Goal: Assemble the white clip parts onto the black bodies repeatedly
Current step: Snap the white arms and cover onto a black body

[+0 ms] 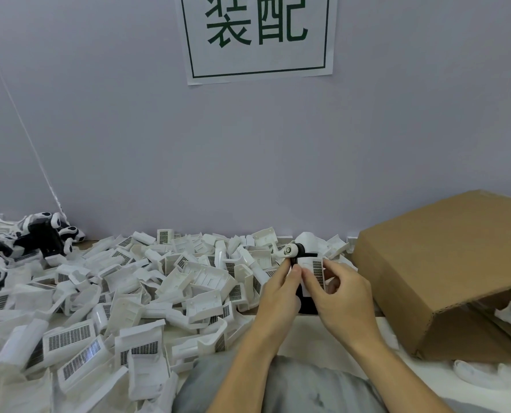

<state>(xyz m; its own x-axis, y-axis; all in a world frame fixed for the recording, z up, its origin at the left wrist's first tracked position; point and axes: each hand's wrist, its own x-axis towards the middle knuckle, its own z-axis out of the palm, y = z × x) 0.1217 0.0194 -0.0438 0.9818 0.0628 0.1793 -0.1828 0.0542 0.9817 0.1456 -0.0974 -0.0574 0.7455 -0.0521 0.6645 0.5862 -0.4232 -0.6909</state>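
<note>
Grey cloth [293,386] over the person's lap filled the bottom of the view, and both bare forearms rose from it toward the middle of the bench. The left forearm ran up and slightly right; the right forearm came in from the lower right corner and angled up and left, so the two hands met above the bench edge.

The left hand [278,289] was curled, its thumb and forefinger pinching the left side of the black body [301,249]. The right hand [342,296] was also curled, its thumb and fingers gripping the white part [314,265], which carried a dark grid panel and sat against the body. The thumb tips of both hands nearly touched. A white clip [287,251] with a round metal eye stuck out to the upper left of the body, above the left fingertips. More black showed below, between the two palms.

Left of the hands, a heap of white parts [129,293] covered the bench back to the wall. At the far left lay a pile of black-and-white assemblies [24,242]. A brown carton [445,272] stood just right of the hands, tipped open toward the person. A sign [257,34] with green characters hung on the wall above.
</note>
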